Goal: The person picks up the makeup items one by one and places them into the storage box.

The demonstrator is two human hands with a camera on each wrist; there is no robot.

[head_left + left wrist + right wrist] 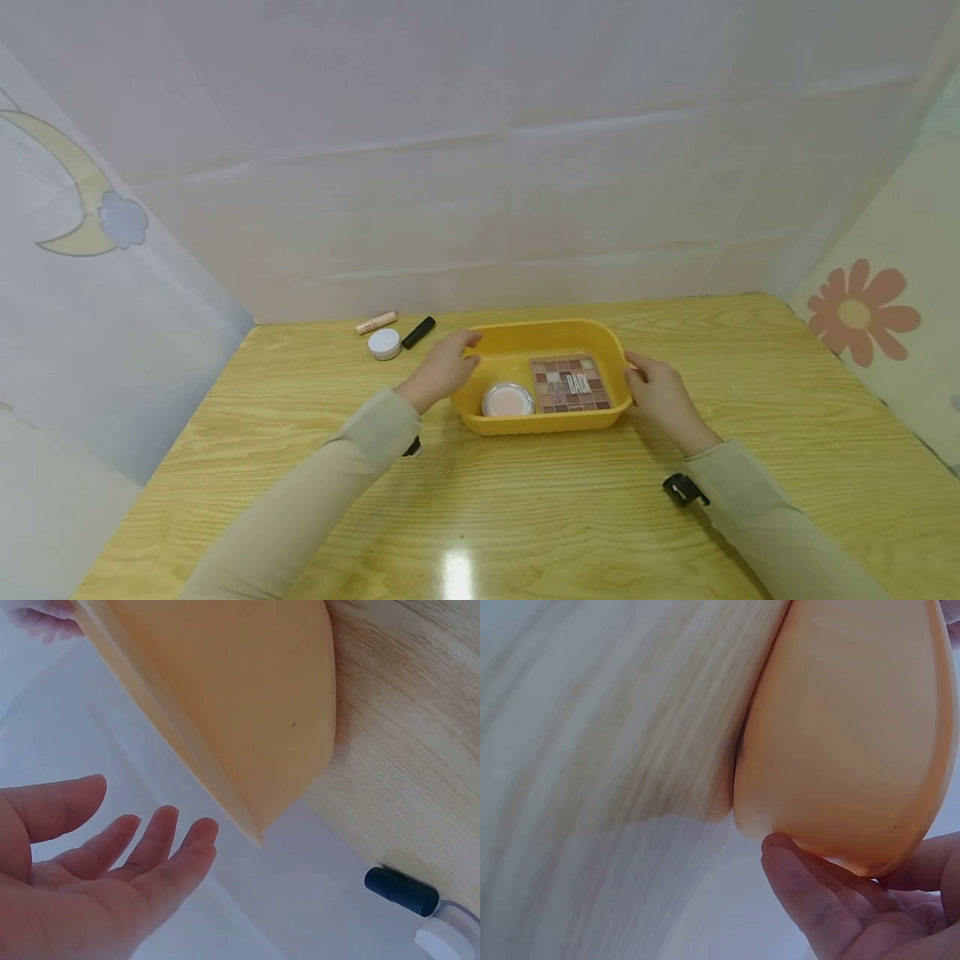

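Two hands sit at opposite ends of the tray, probably because a long, shallow shape is steadiest when managed from both ends. The right hand holds the right end lightly, fingers bent against the outer wall and up to the rim. The left hand is loosely spread at the left end and grips nothing; the left wrist view shows its fingertips apart from the rim. The tray stands on the table, so the wood seems to bear its weight and that light hold suffices. Inside, the palette lies flat on the right, and the compact fits the space left beside it. A jar, black tube and pale tube lie beyond the left hand, out of its way.
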